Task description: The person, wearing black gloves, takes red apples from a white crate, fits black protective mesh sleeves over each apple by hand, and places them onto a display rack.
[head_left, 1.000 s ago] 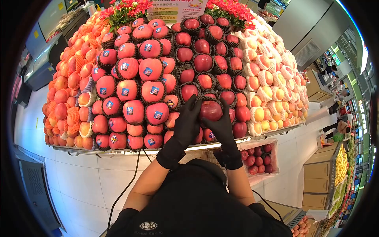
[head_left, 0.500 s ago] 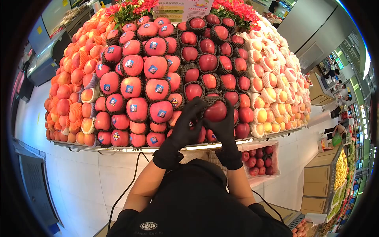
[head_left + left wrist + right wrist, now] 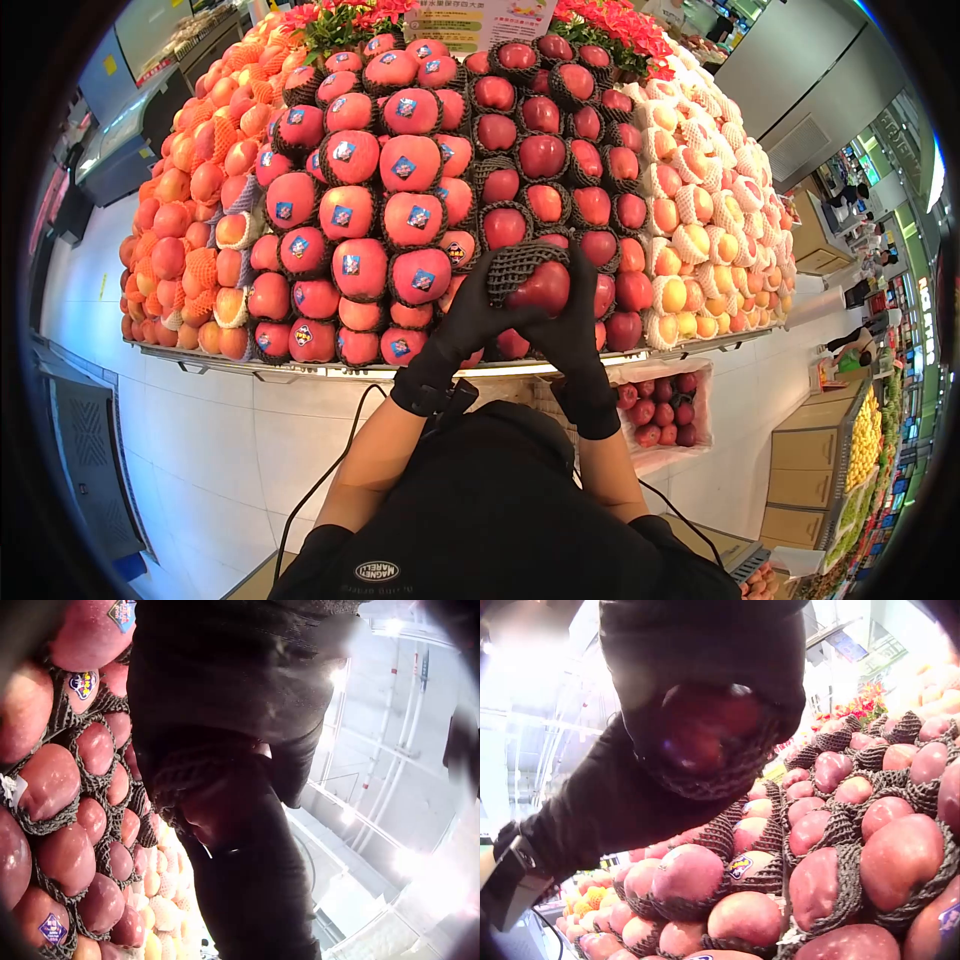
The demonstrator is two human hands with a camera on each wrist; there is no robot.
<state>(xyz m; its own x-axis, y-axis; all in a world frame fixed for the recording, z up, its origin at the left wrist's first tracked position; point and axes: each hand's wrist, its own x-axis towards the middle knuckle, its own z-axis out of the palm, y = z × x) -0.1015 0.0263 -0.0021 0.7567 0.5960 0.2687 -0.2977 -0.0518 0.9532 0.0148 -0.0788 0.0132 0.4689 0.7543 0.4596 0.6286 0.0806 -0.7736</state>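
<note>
Fitting the net (image 3: 518, 262) evenly round the apple (image 3: 547, 287) looks to be the step in hand, at the middle of the head frame, just right of centre. Both hands grip there: the left hand (image 3: 474, 315) curls round the netted left side, the right hand (image 3: 566, 330) round the bare right side, thumbs toward the bottom of the frame. The fingertips on the far side are hidden, so how hard they press cannot be told. To do this well, the right hand should carry the apple's weight steadily while the left eases the mesh along a little at a time, turning the fruit rather than tugging, since a hard pull could stretch the mesh or bruise the skin. Keeping the pair above the netted apples (image 3: 505, 228) behind would probably save knocking the rows. Against half a second ago, the net covers far more of the side facing the camera; then only a strip showed at the apple's upper edge. The left hand, whose fingers reached over the top then, now cups the left side. The whole display sits slightly further right in the frame.
</note>
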